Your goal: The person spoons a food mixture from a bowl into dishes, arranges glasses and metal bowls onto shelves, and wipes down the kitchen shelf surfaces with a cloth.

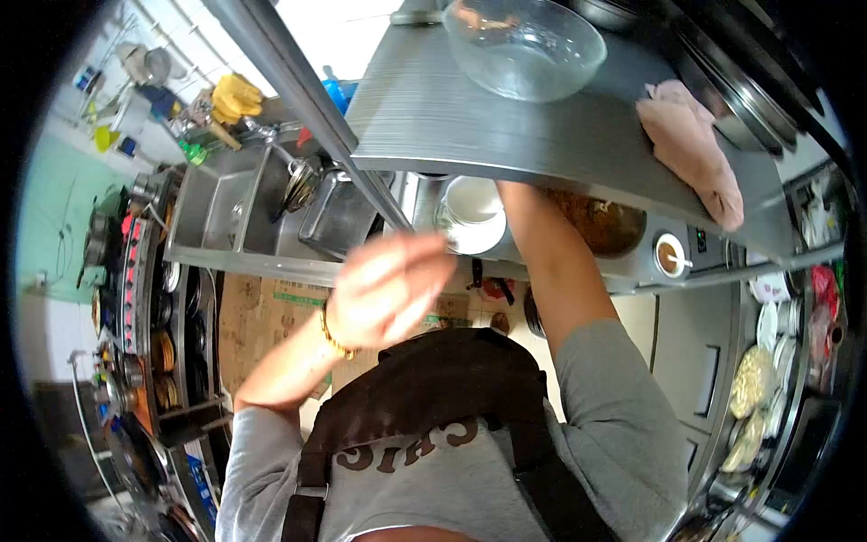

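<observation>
1. Dark brown cloth apron [433,375] over grey shirt [415,492].
2. Left hand [386,285], blurred: cannot tell its grip.
3. Right hand (hidden beneath grey metal shelf [406,113]): cannot tell; round white bowl [472,200] beside its forearm [551,248].

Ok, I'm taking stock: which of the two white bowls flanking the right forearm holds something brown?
The smaller white bowl, right of the right forearm; the other white bowl, left of that forearm, shows nothing brown inside.

Yel. gloves [237,98] – nr sink [212,200] | pink cloth [688,149] – on mtl shelf [408,107]
</observation>
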`<state>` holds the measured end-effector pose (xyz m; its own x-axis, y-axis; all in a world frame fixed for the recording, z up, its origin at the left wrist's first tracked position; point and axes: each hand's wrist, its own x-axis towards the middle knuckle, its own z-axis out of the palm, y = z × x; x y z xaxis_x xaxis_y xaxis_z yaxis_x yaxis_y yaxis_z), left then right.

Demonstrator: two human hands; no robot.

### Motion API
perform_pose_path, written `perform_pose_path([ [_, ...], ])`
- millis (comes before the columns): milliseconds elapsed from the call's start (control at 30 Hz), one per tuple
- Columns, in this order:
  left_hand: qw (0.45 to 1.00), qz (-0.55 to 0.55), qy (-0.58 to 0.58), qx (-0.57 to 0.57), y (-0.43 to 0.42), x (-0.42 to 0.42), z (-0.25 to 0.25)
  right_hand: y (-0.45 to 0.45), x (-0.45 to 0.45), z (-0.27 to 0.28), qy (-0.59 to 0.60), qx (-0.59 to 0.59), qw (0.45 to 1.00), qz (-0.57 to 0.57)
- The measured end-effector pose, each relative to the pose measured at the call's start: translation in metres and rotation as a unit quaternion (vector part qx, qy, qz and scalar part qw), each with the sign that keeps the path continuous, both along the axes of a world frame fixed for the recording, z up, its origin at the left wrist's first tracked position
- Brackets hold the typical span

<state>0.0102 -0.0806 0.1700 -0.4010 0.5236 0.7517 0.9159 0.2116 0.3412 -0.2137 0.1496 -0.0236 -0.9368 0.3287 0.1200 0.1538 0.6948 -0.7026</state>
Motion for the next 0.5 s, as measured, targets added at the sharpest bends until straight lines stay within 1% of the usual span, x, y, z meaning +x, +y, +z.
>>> perform_pose_path([
  [33,0.997,-0.038,-0.064,0.02,-0.008,0.015,-0.019,0.003,-0.002,0.001,-0.004,-0.012,1.0,-0.001],
  [100,0.988,0.026,-0.149,-0.038,-0.027,0.033,-0.042,0.009,-0.006,0.004,-0.008,-0.04,0.999,-0.006],
  [167,0.969,0.096,-0.226,-0.006,-0.05,0.044,-0.07,0.016,-0.011,0.001,-0.016,-0.077,0.997,-0.01],
  [200,0.94,0.123,-0.312,0.062,-0.059,0.053,-0.081,0.018,-0.013,0.001,-0.016,-0.097,0.995,-0.013],
  [233,0.907,0.134,-0.373,0.142,-0.066,0.059,-0.09,0.02,-0.014,0.001,-0.02,-0.123,0.992,-0.016],
  [300,0.835,0.187,-0.447,0.26,-0.08,0.063,-0.101,0.025,-0.015,0.003,-0.03,-0.188,0.981,-0.029],
  [367,0.776,0.211,-0.478,0.354,-0.097,0.053,-0.12,0.03,-0.015,0.007,-0.039,-0.26,0.964,-0.037],
  [433,0.735,0.242,-0.506,0.38,-0.11,0.031,-0.14,0.034,-0.013,0.015,-0.043,-0.329,0.942,-0.052],
  [500,0.716,0.202,-0.527,0.41,-0.119,0.003,-0.159,0.042,-0.01,0.019,-0.045,-0.38,0.921,-0.067],
])
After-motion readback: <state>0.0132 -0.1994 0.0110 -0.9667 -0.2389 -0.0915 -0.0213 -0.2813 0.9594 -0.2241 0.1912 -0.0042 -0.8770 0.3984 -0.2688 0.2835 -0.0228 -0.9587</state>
